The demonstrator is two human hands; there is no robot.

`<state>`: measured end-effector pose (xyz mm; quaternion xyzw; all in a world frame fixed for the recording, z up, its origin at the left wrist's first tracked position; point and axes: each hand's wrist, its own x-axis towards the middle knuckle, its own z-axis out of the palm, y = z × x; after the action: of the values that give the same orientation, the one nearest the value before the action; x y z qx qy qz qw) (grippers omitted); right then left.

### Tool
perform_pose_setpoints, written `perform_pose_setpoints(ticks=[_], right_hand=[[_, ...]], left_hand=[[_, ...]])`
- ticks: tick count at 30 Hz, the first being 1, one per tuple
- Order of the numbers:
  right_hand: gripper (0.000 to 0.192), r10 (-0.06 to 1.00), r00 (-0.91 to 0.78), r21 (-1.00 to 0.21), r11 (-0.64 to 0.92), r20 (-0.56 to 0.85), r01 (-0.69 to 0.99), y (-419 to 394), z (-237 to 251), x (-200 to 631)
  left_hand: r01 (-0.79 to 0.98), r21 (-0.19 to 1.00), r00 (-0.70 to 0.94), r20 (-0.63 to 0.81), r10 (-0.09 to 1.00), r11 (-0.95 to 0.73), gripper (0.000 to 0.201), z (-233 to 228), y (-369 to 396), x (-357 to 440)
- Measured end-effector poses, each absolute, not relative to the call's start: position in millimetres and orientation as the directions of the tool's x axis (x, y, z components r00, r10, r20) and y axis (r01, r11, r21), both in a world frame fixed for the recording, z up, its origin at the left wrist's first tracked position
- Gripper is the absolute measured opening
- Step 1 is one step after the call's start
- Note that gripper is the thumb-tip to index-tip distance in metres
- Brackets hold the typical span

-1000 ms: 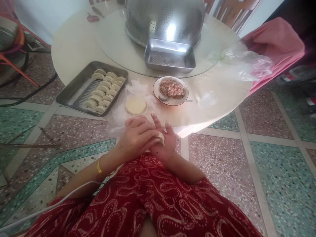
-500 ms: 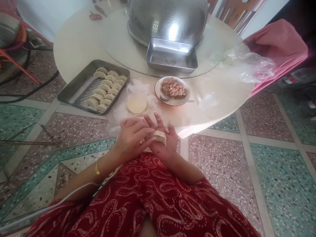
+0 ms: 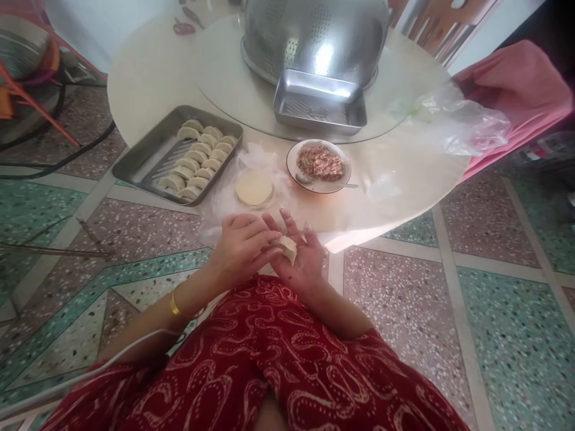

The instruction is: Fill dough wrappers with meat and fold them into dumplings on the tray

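Note:
Both my hands meet over my lap, just short of the round table's edge (image 3: 148,90). My left hand (image 3: 240,248) pinches a folded dumpling (image 3: 288,247), which rests in the palm of my right hand (image 3: 303,263). A stack of round wrappers (image 3: 254,188) lies on thin plastic right in front of my hands. To its right sits a white bowl of minced filling (image 3: 320,163) with a spoon in it. A metal tray (image 3: 135,170) at the left holds several finished dumplings (image 3: 197,158) in rows.
A smaller empty metal tray (image 3: 320,108) leans against a large steel colander (image 3: 314,30) on the glass turntable. A crumpled clear plastic bag (image 3: 453,120) and a pink cloth (image 3: 516,90) lie at the right. The floor is terrazzo tile with cables at the left.
My left fingers have shifted along the dumpling's edge, so more of it shows in my right palm. The camera view has drifted slightly left, shifting the table to the right.

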<state>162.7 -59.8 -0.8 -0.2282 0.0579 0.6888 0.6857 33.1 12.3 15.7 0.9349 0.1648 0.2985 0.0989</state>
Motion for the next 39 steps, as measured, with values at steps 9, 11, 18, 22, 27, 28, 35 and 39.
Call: perform_pose_setpoints(ticks=[9, 11, 18, 22, 27, 28, 35, 39], right_hand=[[0.043, 0.908, 0.079, -0.220, -0.015, -0.413, -0.975, -57, 1, 156], [0.042, 0.916, 0.099, -0.235, 0.005, -0.389, -0.972, -57, -1, 156], [0.041, 0.924, 0.151, -0.262, 0.058, -0.351, -0.963, -54, -3, 156], [0.040, 0.926, 0.140, -0.267, 0.044, -0.351, -0.963, -54, -2, 155], [0.041, 0.929, 0.146, -0.279, 0.048, -0.340, -0.959, -53, -3, 154], [0.041, 0.930, 0.142, -0.272, 0.047, -0.340, -0.961, -52, -3, 154], [0.042, 0.938, 0.118, -0.253, 0.034, -0.325, -0.967, -52, -2, 154], [0.040, 0.932, 0.087, -0.242, 0.000, -0.351, -0.970, -52, -1, 151]], left_hand=[[0.352, 0.277, 0.682, 0.578, 0.448, -0.894, 0.011, 10, 4, 32], [0.376, 0.282, 0.666, 0.580, 0.469, -0.883, 0.009, 9, 2, 32], [0.426, 0.314, 0.648, 0.548, 0.529, -0.848, 0.011, 5, 2, 26], [0.428, 0.338, 0.637, 0.545, 0.545, -0.838, 0.007, 5, 2, 25], [0.451, 0.325, 0.641, 0.530, 0.555, -0.831, 0.010, 6, 2, 23], [0.454, 0.321, 0.642, 0.529, 0.555, -0.831, 0.013, 6, 2, 23], [0.450, 0.330, 0.634, 0.537, 0.557, -0.830, 0.012, 9, 4, 18], [0.425, 0.339, 0.654, 0.527, 0.543, -0.840, 0.011, 9, 4, 20]])
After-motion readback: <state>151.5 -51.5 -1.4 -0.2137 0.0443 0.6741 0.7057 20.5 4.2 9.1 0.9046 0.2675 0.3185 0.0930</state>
